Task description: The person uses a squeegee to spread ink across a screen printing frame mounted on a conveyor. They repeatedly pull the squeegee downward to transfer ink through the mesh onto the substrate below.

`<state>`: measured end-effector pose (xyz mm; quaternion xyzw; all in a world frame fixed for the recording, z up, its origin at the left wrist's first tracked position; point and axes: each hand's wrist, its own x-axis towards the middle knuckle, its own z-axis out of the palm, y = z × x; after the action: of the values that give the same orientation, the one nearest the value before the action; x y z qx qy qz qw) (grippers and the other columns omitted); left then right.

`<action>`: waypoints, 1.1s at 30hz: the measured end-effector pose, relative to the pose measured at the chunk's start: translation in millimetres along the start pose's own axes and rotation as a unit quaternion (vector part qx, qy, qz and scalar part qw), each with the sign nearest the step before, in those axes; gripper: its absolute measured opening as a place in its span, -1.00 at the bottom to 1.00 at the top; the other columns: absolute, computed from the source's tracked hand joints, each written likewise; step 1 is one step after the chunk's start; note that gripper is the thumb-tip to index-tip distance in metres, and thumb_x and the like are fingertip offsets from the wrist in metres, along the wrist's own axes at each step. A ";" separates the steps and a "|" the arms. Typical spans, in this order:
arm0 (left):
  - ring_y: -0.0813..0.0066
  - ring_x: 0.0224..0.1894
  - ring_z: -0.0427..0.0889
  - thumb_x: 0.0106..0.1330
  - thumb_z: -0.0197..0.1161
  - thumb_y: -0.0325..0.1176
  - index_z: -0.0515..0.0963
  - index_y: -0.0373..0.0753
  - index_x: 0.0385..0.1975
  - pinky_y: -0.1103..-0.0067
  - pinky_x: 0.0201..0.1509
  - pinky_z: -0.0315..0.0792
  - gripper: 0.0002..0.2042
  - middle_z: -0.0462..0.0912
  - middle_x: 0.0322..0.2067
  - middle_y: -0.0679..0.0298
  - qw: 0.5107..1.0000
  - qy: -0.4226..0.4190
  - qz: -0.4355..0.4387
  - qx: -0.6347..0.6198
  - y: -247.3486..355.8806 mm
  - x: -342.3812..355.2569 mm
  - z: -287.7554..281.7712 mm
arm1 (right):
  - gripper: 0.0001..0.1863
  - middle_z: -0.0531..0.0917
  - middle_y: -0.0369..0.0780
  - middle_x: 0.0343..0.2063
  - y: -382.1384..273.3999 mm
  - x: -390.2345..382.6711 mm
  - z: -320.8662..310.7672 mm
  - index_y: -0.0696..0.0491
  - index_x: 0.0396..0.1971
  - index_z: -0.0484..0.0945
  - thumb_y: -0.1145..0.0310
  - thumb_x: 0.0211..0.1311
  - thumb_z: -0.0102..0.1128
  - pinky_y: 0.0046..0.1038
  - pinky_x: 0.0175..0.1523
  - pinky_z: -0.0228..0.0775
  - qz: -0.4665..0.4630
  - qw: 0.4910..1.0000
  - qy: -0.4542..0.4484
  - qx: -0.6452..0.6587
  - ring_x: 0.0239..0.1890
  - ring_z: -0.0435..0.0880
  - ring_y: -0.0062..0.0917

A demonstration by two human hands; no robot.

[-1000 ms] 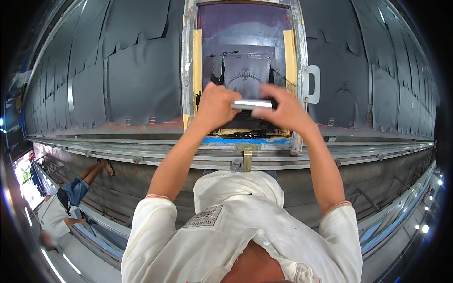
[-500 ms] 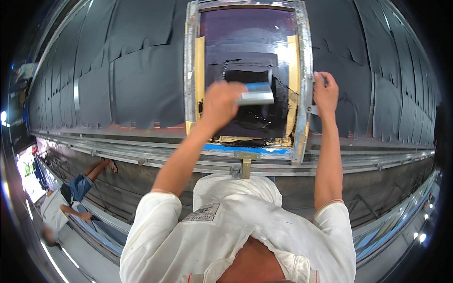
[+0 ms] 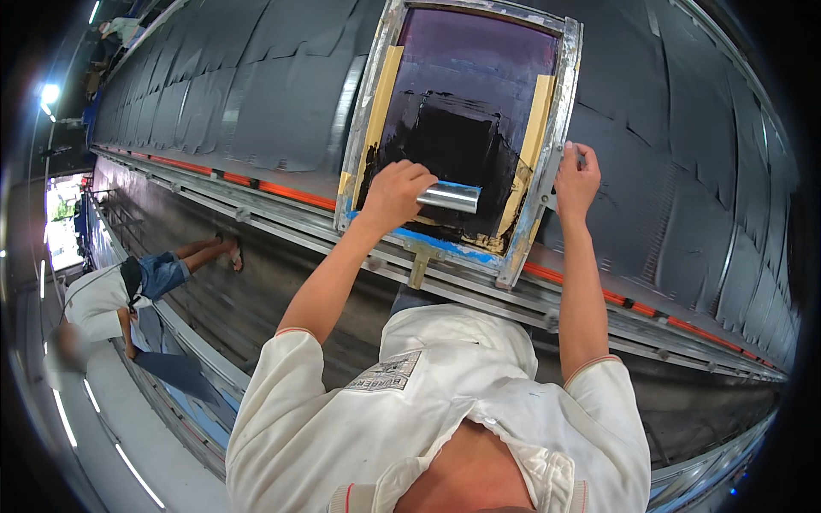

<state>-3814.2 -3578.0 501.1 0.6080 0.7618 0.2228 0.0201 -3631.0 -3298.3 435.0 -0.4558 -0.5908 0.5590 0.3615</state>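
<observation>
My left hand (image 3: 396, 198) is closed around one end of a squeegee (image 3: 453, 197) with a shiny metal holder and a bluish strip along its top. The squeegee lies crosswise over the near part of a screen-printing frame (image 3: 562, 103). Wet black ink (image 3: 449, 137) covers the near half of the purple mesh (image 3: 479, 51) inside it. Along the frame's right outer edge, my right hand (image 3: 578, 181) has its fingers curled and pinched against the metal; its grip is partly hidden. Tan tape (image 3: 384, 103) runs down both inner sides, and blue tape (image 3: 410, 236) marks the near end.
Dark sheets (image 3: 282, 107) cover the long table on both sides of the frame. Metal rails with an orange strip (image 3: 295, 195) run along its near edge, and a bracket (image 3: 419, 263) joins the frame there. Another person (image 3: 128, 295) stands at the far left beside another table.
My left hand has brought the squeegee nearer to me, toward the frame's near end. My right hand stays at the frame's right edge. The whole view has tilted, so the table now slants.
</observation>
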 end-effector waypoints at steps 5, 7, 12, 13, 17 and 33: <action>0.28 -0.22 0.66 0.05 0.46 -0.47 0.72 -0.11 -0.24 0.38 -0.07 0.38 -0.76 0.72 -0.28 0.35 0.998 -0.051 -0.020 0.010 -38.9 -6.3 -16.8 | -0.76 0.52 -0.40 -0.62 -10.8 -15.4 36.0 0.11 -0.22 0.64 0.21 0.45 0.29 -0.53 -0.45 0.20 0.039 0.999 0.006 -0.025 -0.57 0.37 -0.77; 0.28 -0.23 0.66 0.05 0.46 -0.45 0.72 -0.11 -0.26 0.37 -0.09 0.38 -0.77 0.73 -0.28 0.34 0.999 -0.050 -0.018 0.008 -40.4 -4.5 -14.9 | -0.75 0.54 -0.39 -0.61 -7.4 -9.4 35.4 0.10 -0.20 0.65 0.19 0.45 0.29 -0.52 -0.41 0.23 0.039 0.998 0.013 -0.050 -0.55 0.40 -0.76; 0.21 -0.31 0.70 0.06 0.52 -0.32 0.72 -0.10 -0.44 0.34 -0.16 0.38 -0.88 0.75 -0.41 0.29 0.986 -0.164 -0.016 -0.038 -58.8 6.5 -22.9 | -0.70 0.63 -0.29 -0.52 5.2 -3.0 38.4 0.07 -0.13 0.66 0.12 0.42 0.28 -0.42 -0.25 0.38 0.071 0.984 0.016 -0.162 -0.45 0.52 -0.60; 0.20 -0.30 0.70 0.06 0.52 -0.31 0.72 -0.10 -0.43 0.33 -0.16 0.39 -0.87 0.75 -0.41 0.29 0.987 -0.154 -0.014 -0.043 -65.7 18.1 -25.0 | -0.68 0.67 -0.25 -0.48 4.8 -2.5 38.8 0.07 -0.12 0.67 0.11 0.42 0.29 -0.39 -0.20 0.42 0.079 0.979 0.011 -0.187 -0.40 0.58 -0.56; 0.14 -0.24 0.72 0.08 0.53 -0.26 0.73 -0.10 -0.39 0.26 -0.10 0.45 -0.84 0.76 -0.37 0.25 0.990 -0.130 -0.022 -0.046 -95.0 81.9 -27.4 | -0.60 0.75 -0.09 -0.18 -29.3 6.3 44.2 0.06 -0.07 0.69 0.02 0.37 0.32 -0.25 0.10 0.47 -0.095 0.918 -0.042 -0.384 -0.04 0.67 -0.30; 0.05 -0.32 0.70 -0.01 0.53 -0.29 0.70 -0.10 -0.46 0.24 -0.14 0.49 -0.84 0.72 -0.48 0.17 0.986 -0.160 -0.004 -0.048 -126.6 122.4 -4.9 | -0.79 0.76 -0.06 -0.39 -80.7 3.8 159.9 0.06 -0.39 0.73 0.24 0.04 0.45 -0.15 0.03 0.48 -0.151 0.752 -0.415 -0.490 -0.21 0.74 -0.09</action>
<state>-3963.6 -3485.5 488.9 0.6311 0.7395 0.1590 0.1718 -3792.9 -3344.3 496.4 -0.1983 -0.9369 0.2650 -0.1122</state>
